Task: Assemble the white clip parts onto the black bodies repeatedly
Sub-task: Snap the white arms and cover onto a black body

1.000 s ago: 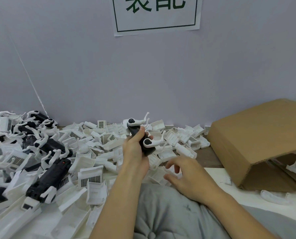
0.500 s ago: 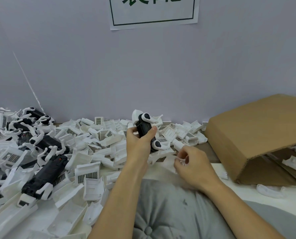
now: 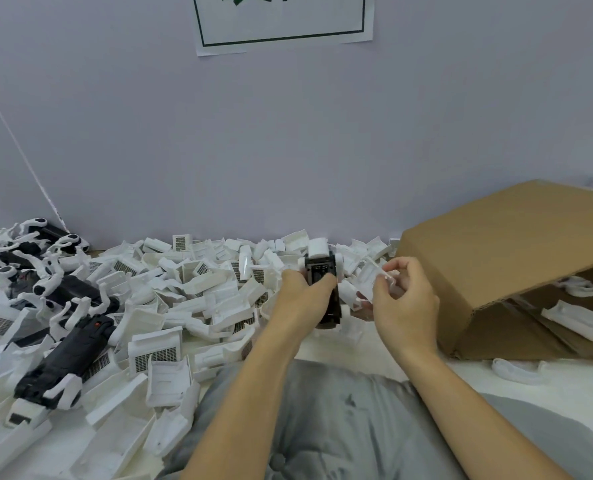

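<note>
Pale lilac wall [image 3: 288, 150] rose behind a bench [image 3: 565, 386] heaped with white clip parts [image 3: 198, 292], too many to count. One left hand [image 3: 300, 299] gripped a black body [image 3: 322, 282] upright above the heap, fingers [image 3: 322, 284] curled round it. One right hand [image 3: 404, 303], just beside it, pinched a small white clip [image 3: 374, 278] between bent fingertips. One cardboard box [image 3: 502, 258] lay tipped at right.

Two hands [image 3: 302, 296], one cardboard box [image 3: 502, 268]
</note>
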